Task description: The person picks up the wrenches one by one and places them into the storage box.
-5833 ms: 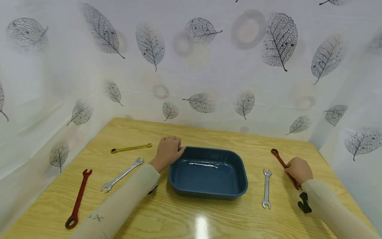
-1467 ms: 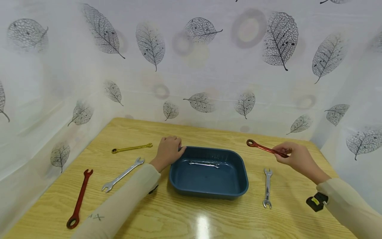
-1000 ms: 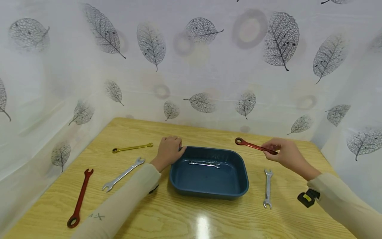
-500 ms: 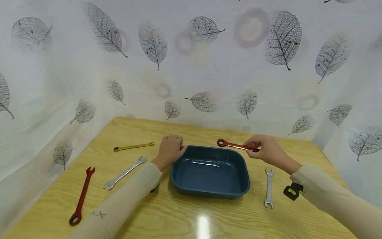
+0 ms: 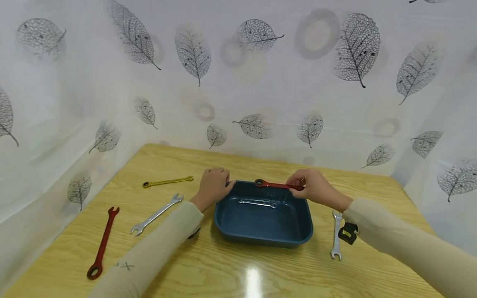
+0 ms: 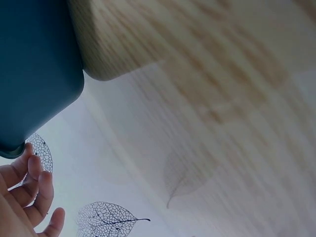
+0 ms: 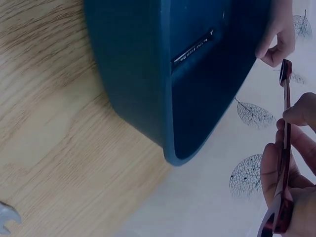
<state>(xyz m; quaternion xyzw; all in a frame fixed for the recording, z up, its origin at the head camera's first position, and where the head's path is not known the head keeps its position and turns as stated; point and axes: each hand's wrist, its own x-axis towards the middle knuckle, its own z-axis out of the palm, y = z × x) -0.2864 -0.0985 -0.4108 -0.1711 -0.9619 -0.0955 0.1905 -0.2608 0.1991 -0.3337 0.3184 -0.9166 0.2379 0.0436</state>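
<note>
Soft, even light fills my head view, thrown back as one white glare on the glossy table [image 5: 208,267] near me, with a faint shadow beside my left sleeve [image 5: 160,244]. Glints dot the back wall inside the tray [image 5: 261,241]. My left wrist's picture is milky, its wood grain smeared; my right wrist's is bluish and darker within the tray.
</note>
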